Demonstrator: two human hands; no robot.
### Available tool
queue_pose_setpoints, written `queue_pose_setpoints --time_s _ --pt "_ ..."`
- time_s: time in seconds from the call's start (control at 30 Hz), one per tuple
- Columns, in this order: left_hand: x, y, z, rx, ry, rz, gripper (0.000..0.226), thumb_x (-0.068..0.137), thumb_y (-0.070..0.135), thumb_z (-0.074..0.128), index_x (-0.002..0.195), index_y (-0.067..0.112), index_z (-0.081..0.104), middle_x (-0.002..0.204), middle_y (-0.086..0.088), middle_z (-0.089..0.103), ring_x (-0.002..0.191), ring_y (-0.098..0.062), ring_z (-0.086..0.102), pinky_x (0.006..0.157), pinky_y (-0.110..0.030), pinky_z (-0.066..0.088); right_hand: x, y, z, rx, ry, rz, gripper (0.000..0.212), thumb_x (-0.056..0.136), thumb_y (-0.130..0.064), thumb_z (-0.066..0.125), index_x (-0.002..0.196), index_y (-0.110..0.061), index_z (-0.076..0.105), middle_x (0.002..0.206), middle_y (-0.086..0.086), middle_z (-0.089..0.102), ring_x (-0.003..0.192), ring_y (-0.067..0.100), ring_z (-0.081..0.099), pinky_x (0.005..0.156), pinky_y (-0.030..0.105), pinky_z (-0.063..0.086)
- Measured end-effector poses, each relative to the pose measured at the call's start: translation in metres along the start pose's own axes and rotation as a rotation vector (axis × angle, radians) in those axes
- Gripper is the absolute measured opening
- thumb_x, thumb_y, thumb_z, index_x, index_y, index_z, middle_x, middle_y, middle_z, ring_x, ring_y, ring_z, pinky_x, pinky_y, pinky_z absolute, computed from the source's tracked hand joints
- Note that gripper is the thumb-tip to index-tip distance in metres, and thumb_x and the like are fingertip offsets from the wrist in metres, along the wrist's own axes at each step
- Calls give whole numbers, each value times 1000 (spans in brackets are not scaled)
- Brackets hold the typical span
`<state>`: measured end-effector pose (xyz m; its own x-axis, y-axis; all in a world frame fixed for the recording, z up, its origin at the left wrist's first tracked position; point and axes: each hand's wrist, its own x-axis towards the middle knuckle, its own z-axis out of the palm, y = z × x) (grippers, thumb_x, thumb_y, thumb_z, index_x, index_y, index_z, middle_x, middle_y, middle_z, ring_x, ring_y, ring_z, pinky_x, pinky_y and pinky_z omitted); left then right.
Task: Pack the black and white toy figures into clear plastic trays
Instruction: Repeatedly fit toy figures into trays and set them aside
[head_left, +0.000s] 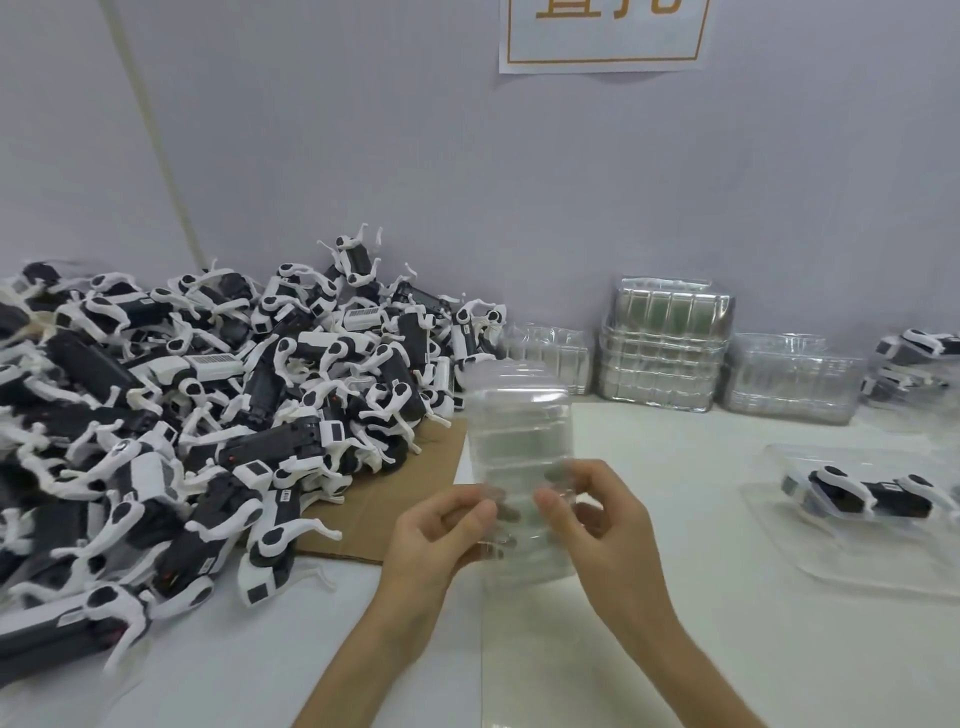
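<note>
The left hand (447, 530) and right hand (597, 519) each pinched the near end of a clear tray (519, 415), fingers curled on its sides. The tray stretched away from them over the worktop (779, 649) middle. The pile of toy figures (208, 389) filled the left edge; bare surface lay between the hands and a packed tray (872, 499) at the right edge

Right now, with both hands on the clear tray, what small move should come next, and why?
Probably lay the tray down on the table near the toy pile. The left hand and right hand both pinch the tray, it looks empty, and no hand is free to take a toy.
</note>
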<state>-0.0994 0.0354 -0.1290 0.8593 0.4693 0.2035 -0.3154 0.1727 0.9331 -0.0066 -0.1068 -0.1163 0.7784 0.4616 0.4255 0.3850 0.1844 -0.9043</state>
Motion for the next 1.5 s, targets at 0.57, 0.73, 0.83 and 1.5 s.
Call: queue_pose_setpoints --time_s 0.57,0.73,0.83,1.5 --pt "-5 4 7 23 -106 -22 27 74 30 78 98 17 77 106 -19 74 93 -22 73 73 -25 56 -9 -3 -4 -152 -27 -48 34 75 -32 86 97 -35 60 93 -8 72 76 13 68 56 16 46" --pt "-5 2 8 0 -22 19 8 71 13 79 74 19 75 89 -18 76 81 -21 75 64 -23 56 -12 -5 -1 -227 -5 -92 37 71 -39 87 97 -31 62 92 -7 70 75 16 66 60 28 51" --pt "-5 2 8 5 21 25 14 70 6 80 68 19 74 80 -14 76 76 -21 74 62 -26 57 -12 -5 -2 -270 0 -105 37 71 -35 87 99 -28 64 92 -8 70 76 15 66 61 22 50" --pt "-4 8 9 -49 -24 -5 23 77 34 73 93 19 78 101 -18 75 98 -31 73 76 -34 59 -4 -4 -8 -188 54 -46 33 73 -23 87 97 -33 65 86 -2 72 75 16 70 69 42 57"
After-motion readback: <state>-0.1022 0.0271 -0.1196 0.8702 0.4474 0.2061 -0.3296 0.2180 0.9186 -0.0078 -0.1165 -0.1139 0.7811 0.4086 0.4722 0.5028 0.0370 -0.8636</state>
